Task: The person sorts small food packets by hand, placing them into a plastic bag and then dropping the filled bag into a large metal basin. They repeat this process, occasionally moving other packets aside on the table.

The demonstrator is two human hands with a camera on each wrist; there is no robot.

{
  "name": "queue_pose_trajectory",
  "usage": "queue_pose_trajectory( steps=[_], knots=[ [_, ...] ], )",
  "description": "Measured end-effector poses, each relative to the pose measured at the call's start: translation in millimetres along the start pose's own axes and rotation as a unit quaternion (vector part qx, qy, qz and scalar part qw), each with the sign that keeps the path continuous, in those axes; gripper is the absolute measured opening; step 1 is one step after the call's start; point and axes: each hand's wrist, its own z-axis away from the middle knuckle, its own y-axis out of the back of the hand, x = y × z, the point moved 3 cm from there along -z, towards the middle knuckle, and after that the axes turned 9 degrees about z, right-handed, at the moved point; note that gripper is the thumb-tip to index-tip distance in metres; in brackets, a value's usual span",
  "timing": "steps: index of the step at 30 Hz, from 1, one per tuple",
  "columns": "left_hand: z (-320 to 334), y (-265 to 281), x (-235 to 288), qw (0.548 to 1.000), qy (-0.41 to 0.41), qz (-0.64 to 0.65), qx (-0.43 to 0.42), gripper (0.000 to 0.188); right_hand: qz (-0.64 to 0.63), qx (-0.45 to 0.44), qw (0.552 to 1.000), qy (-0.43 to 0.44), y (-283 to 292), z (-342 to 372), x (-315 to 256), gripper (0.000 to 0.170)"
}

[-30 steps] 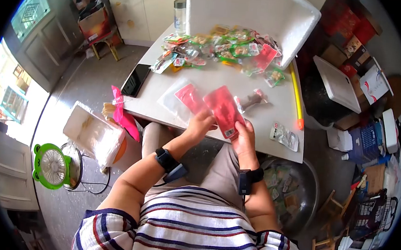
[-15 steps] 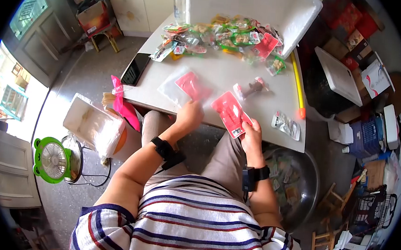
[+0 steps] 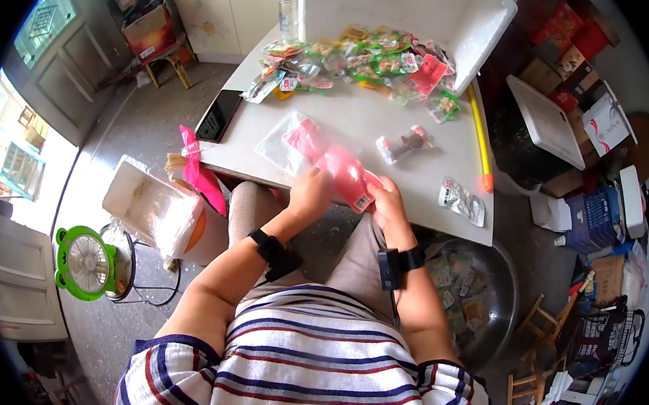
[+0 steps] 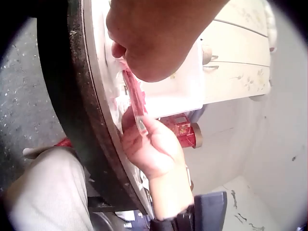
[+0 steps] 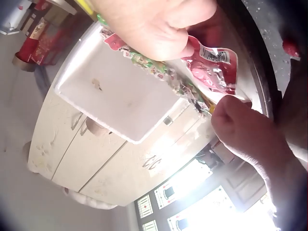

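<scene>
The right hand [image 3: 391,203] pinches the lower end of a red packet [image 3: 350,180] at the table's front edge; in the right wrist view this packet [image 5: 211,72] shows a barcode label. At the packet's upper left end is the left hand [image 3: 311,195], its fingers curled against the plastic; in the right wrist view the left hand [image 5: 240,126] is a closed fist at the packet's edge. Whether it pinches the packet is partly hidden. Behind the left hand, a pink packet [image 3: 301,136] lies on a clear bag [image 3: 272,148].
Many small packets [image 3: 383,60] are heaped at the table's back before a white foam box [image 3: 405,12]. A phone [image 3: 218,115], a bottle [image 3: 287,12], a yellow stick [image 3: 479,138], a dark packet [image 3: 404,144] and a silver packet [image 3: 461,201] lie or stand around. A metal basin [image 3: 503,290] is below right.
The red packet and right hand have moved left, toward the left hand. Half a second ago the packet was apart from the left hand; now they meet.
</scene>
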Motion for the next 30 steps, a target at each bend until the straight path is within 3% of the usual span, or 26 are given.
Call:
queue_pose_trajectory(
  steps=[2, 7, 10, 13, 16, 17, 21, 25, 29, 30],
  knots=[
    [-1, -2, 4, 1.0, -0.021, -0.022, -0.003, 0.01, 0.008, -0.023, 0.998, -0.053, -16, -8, -2, 0.022],
    [4, -1, 4, 0.998, -0.042, -0.041, -0.009, 0.011, 0.115, -0.101, 0.986, -0.058, -39, -33, 10, 0.022],
    [10, -2, -3, 0.998, -0.049, -0.023, -0.01, 0.01, 0.398, -0.029, 0.91, 0.109, -26, -40, 8, 0.02],
    [16, 2, -1, 0.997, -0.071, 0.002, 0.008, 0.01, 0.355, -0.022, 0.935, 0.001, -20, -31, 6, 0.019],
    [15, 0, -1, 0.997, -0.071, -0.021, 0.012, 0.01, 0.158, -0.041, 0.983, -0.085, -28, -26, 7, 0.019],
    [15, 1, 0, 0.997, -0.067, -0.024, -0.003, 0.01, 0.161, -0.057, 0.979, -0.108, -34, -25, 8, 0.018],
    [16, 4, -4, 0.997, -0.051, -0.03, -0.043, 0.011, 0.137, -0.12, 0.978, -0.101, -38, -27, 2, 0.013],
    [14, 1, -8, 0.997, -0.051, -0.026, -0.052, 0.011, -0.025, -0.148, 0.983, -0.11, -46, -23, 2, 0.01],
    [8, 6, -6, 0.993, -0.07, -0.017, -0.095, 0.012, 0.039, -0.134, 0.981, -0.132, -43, -23, 7, 0.012],
    [5, 9, -7, 0.991, -0.088, -0.011, -0.097, 0.012, 0.125, -0.096, 0.983, -0.097, -39, -23, 2, 0.013]
  ],
)
